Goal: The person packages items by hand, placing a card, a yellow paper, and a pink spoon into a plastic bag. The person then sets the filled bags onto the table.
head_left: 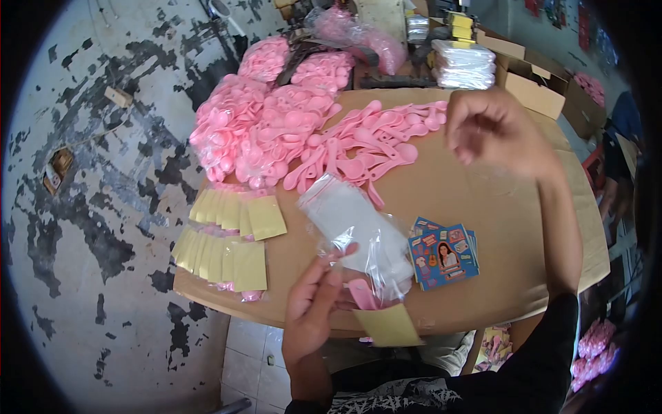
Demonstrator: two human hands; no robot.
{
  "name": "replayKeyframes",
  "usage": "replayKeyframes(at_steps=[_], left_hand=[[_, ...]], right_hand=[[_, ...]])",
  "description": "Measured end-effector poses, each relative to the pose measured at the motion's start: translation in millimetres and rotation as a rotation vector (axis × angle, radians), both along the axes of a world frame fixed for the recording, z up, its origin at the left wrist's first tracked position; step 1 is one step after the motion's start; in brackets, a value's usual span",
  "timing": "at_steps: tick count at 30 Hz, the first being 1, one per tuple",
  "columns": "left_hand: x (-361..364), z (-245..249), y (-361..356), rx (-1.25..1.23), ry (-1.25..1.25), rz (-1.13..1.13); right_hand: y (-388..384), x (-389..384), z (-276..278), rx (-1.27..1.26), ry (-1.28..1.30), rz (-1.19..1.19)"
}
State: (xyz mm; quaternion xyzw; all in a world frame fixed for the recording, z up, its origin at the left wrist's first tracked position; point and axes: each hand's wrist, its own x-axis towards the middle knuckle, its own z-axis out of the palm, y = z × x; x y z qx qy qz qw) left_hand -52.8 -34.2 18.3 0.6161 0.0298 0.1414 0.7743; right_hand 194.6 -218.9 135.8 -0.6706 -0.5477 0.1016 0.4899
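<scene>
My left hand (317, 300) pinches a clear plastic bag at the front edge of the table. In the bag are a pink spoon (363, 294) and a yellow card (389, 326). Behind it lies a stack of empty clear bags (345, 214). My right hand (483, 127) is raised over the right side of the table, its fingers curled and blurred; whether it holds anything is hidden. Blue printed cards (445, 255) sit in a pile right of the bags. Loose pink spoons (365, 148) spread across the back of the table.
Rows of packed bags with yellow cards (238, 221) lie at the left. Bulging bags of pink spoons (255, 124) stand at the back left. Behind the table are stacked clear packets (463, 65) and cardboard boxes (534, 93). Part of another person (614, 172) shows at the far right.
</scene>
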Motion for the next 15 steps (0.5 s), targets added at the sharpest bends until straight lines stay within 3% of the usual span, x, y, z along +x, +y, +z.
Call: replayKeyframes(at_steps=[1, 3, 5, 8, 11, 13, 15], left_hand=[[1, -2, 3, -0.041, -0.016, 0.016], [4, 3, 5, -0.017, -0.033, 0.069], [7, 6, 6, 0.014, -0.029, 0.160], [7, 7, 15, 0.133, -0.035, 0.199], [13, 6, 17, 0.107, -0.054, 0.244], [17, 8, 15, 0.081, -0.056, 0.255], [24, 15, 11, 0.082, -0.065, 0.254]], right_hand=[[-16, 25, 5, -0.092, 0.152, 0.059], [-36, 80, -7, -0.350, 0.116, -0.025], [-57, 131, -42, -0.718, -0.376, -0.286], [-58, 135, -39, -0.740, -0.651, -0.622], [-43, 104, -22, -0.384, -0.214, -0.175], [-18, 72, -21, -0.178, -0.409, -0.208], [4, 32, -21, -0.185, -0.205, -0.044]])
